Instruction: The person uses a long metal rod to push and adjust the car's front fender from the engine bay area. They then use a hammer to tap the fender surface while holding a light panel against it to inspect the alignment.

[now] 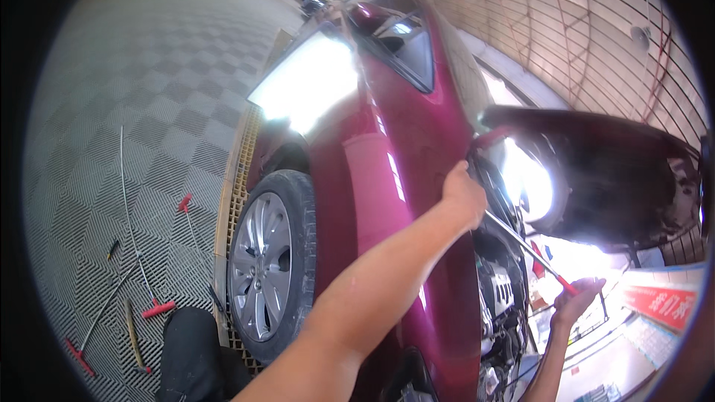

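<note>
A long metal dent rod (519,241) with a red handle slants across the open engine bay of a dark red car. My left hand (463,195) is closed around its upper part, right at the top edge of the fender (372,201). Lower and farther right, my right hand (577,301) grips the rod by its red handle end. The rod's far tip is hidden behind my left hand and the bodywork. My left forearm reaches across the fender, above the front wheel (261,268).
The raised hood (625,179) stands right of my hands. A bright light panel (309,78) glares beside the car. Red T-handled rods (158,308) and a wooden-handled hammer (132,335) lie on the checkered floor (149,89), near my knee. Engine parts (500,290) show below the rod.
</note>
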The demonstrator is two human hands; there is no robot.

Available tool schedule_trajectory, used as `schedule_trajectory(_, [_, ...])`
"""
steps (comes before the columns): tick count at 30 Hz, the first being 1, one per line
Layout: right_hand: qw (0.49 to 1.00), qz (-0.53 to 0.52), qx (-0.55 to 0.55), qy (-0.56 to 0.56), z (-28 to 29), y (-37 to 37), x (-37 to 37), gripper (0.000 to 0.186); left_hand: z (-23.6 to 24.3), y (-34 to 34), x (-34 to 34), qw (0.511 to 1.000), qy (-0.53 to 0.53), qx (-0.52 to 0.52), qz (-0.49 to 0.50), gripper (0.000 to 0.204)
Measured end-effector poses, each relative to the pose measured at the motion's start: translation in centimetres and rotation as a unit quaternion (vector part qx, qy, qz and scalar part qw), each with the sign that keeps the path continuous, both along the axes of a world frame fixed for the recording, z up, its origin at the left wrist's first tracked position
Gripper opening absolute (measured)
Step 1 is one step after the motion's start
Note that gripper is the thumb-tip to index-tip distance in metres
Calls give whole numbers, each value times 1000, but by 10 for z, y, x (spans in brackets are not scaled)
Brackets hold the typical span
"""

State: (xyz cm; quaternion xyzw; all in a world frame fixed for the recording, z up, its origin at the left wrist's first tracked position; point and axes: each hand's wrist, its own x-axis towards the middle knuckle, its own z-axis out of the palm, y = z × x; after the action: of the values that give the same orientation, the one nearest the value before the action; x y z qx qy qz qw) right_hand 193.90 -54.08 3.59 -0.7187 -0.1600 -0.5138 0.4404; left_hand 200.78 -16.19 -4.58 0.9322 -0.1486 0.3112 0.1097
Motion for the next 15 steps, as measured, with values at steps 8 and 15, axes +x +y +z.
schedule_trajectory(8, [998, 11, -22, -54, -2, 19, -1, 59, 6, 10, -5, 999, 31, 2, -22, 24])
schedule_trajectory(15, [1000, 4, 4, -15, 1, -1, 2, 56, 1, 1, -1, 1000, 15, 0, -14, 25])
